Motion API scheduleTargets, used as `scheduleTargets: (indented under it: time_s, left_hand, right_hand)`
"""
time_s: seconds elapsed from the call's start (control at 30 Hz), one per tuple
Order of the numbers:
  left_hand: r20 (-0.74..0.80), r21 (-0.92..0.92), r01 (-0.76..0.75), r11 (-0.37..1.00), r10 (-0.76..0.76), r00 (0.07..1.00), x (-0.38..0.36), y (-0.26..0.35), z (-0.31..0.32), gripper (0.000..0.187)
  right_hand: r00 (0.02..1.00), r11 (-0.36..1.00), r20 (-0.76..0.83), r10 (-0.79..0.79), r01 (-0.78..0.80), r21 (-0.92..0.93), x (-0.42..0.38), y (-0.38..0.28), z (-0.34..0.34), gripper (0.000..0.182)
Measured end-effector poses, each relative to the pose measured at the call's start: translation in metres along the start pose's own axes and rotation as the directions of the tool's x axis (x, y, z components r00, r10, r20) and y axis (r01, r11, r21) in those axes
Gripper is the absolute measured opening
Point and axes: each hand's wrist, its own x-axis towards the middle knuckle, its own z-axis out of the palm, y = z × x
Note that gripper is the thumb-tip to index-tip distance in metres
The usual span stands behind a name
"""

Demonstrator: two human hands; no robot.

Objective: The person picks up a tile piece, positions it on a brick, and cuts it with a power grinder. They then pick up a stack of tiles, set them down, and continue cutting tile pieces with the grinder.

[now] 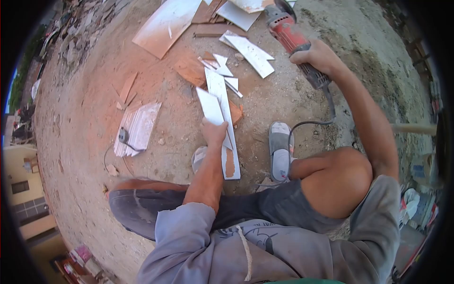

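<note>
My left hand (214,131) is closed on a short white tile strip (209,105) with a slanted end. That strip lies over a longer white tile strip (231,161), which runs between my feet and has a bare reddish patch near its lower end. Out to the right, my right hand (313,57) grips a red and black angle grinder (289,34) by its body, raised away from the strips with its disc end pointing up and left. A black cord (312,122) hangs from the grinder's rear and curves down to my foot.
A stack of cut tile strips (142,128) with a small grey device (124,136) on it sits at the left. Large tiles (165,23) and cut pieces (250,54) lie ahead. An orange-brown block (191,71) is near the long strip. Rubble (75,42) covers the upper left.
</note>
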Motion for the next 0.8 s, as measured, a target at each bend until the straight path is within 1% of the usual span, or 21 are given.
scheduleTargets:
  time_s: [0.03, 0.07, 0.1, 0.13, 0.17, 0.2, 0.23, 0.3, 0.33, 0.37, 0.43, 0.5, 0.57, 0.6, 0.63, 0.67, 0.7, 0.73, 0.77, 0.8]
  left_hand:
    - [-0.004, 0.011, 0.028, 1.0, -0.028, 1.0, -0.003, 0.003, -0.005, 0.089]
    - [0.041, 0.025, -0.015, 1.0, 0.014, 0.999, 0.001, 0.012, -0.009, 0.085]
    - [0.087, 0.04, -0.056, 0.998, 0.052, 0.995, 0.004, 0.021, -0.013, 0.081]
    - [0.109, 0.09, -0.075, 0.993, 0.065, 0.992, 0.007, 0.027, -0.014, 0.078]
    - [0.104, 0.114, -0.055, 0.992, 0.044, 0.994, 0.009, 0.032, -0.013, 0.078]
    - [0.081, 0.15, -0.037, 0.988, 0.025, 0.996, 0.011, 0.037, -0.009, 0.078]
    - [0.059, 0.184, -0.024, 0.983, 0.014, 0.998, 0.013, 0.043, -0.006, 0.078]
    - [0.06, 0.208, -0.026, 0.978, 0.014, 0.998, 0.016, 0.051, -0.001, 0.08]
    - [0.043, 0.238, -0.007, 0.971, -0.003, 0.999, 0.018, 0.056, 0.002, 0.08]
    - [0.027, 0.269, 0.012, 0.963, -0.02, 0.999, 0.018, 0.061, 0.003, 0.08]
    - [0.002, 0.279, -0.002, 0.96, 0.001, 1.0, 0.021, 0.067, 0.009, 0.081]
    - [-0.015, 0.29, -0.013, 0.957, 0.018, 1.0, 0.026, 0.072, 0.008, 0.081]
    - [0.09, 0.275, -0.035, 0.961, 0.011, 0.996, 0.039, 0.074, -0.002, 0.079]
    - [0.103, 0.284, -0.037, 0.958, 0.008, 0.995, 0.047, 0.069, -0.006, 0.079]
    - [0.135, 0.292, -0.202, 0.935, 0.168, 0.976, 0.059, 0.062, -0.011, 0.074]
    - [0.169, 0.291, -0.36, 0.886, 0.323, 0.931, 0.071, 0.056, -0.018, 0.069]
    - [0.184, 0.293, -0.365, 0.884, 0.323, 0.929, 0.082, 0.058, -0.029, 0.069]
    - [0.302, 0.43, -0.584, 0.689, 0.5, 0.812, 0.092, 0.067, -0.043, 0.069]
    - [0.439, 0.511, -0.748, 0.424, 0.619, 0.651, 0.095, 0.08, -0.053, 0.071]
    - [0.444, 0.509, -0.75, 0.423, 0.618, 0.649, 0.091, 0.097, -0.059, 0.071]
  right_hand:
    - [1.0, 0.998, -0.01, 0.008, -0.007, 0.061, -0.003, 0.011, 0.011, 0.05]
    - [1.0, 0.993, -0.028, 0.009, -0.006, 0.12, -0.001, 0.021, 0.019, 0.05]
    - [1.0, 0.992, -0.002, -0.001, 0.002, 0.126, 0.001, 0.032, 0.031, 0.05]
    - [0.999, 0.982, -0.034, -0.007, 0.013, 0.188, 0.002, 0.044, 0.045, 0.051]
    - [0.998, 0.966, -0.07, -0.002, 0.02, 0.256, 0.003, 0.055, 0.058, 0.051]
    - [0.998, 0.972, -0.067, 0.01, 0.006, 0.236, 0.006, 0.059, 0.067, 0.053]
    - [0.998, 0.966, -0.054, 0.015, -0.001, 0.257, 0.011, 0.063, 0.076, 0.053]
    - [0.994, 0.962, -0.057, 0.094, -0.075, 0.264, 0.02, 0.072, 0.095, 0.069]
    - [0.993, 0.957, -0.056, 0.102, -0.082, 0.279, 0.024, 0.077, 0.104, 0.073]
    - [0.993, 0.953, -0.047, 0.105, -0.087, 0.289, 0.027, 0.081, 0.112, 0.073]
    - [0.994, 0.951, -0.069, 0.082, -0.057, 0.304, 0.033, 0.087, 0.121, 0.063]
    - [0.993, 0.949, -0.053, 0.101, -0.08, 0.304, 0.037, 0.089, 0.124, 0.063]
    - [0.991, 0.947, -0.035, 0.132, -0.116, 0.3, 0.037, 0.09, 0.124, 0.063]
    - [0.993, 0.945, -0.026, 0.118, -0.104, 0.31, 0.037, 0.09, 0.122, 0.063]
    - [0.994, 0.943, -0.021, 0.103, -0.091, 0.321, 0.037, 0.093, 0.121, 0.062]
    - [0.993, 0.94, -0.021, 0.118, -0.105, 0.326, 0.037, 0.1, 0.124, 0.062]
    - [0.992, 0.937, -0.023, 0.127, -0.113, 0.33, 0.038, 0.11, 0.128, 0.061]
    - [0.991, 0.936, -0.023, 0.134, -0.119, 0.332, 0.036, 0.118, 0.13, 0.06]
    - [0.99, 0.935, -0.021, 0.143, -0.128, 0.332, 0.034, 0.122, 0.129, 0.06]
    - [0.986, 0.92, -0.024, 0.162, -0.142, 0.366, 0.032, 0.125, 0.128, 0.058]
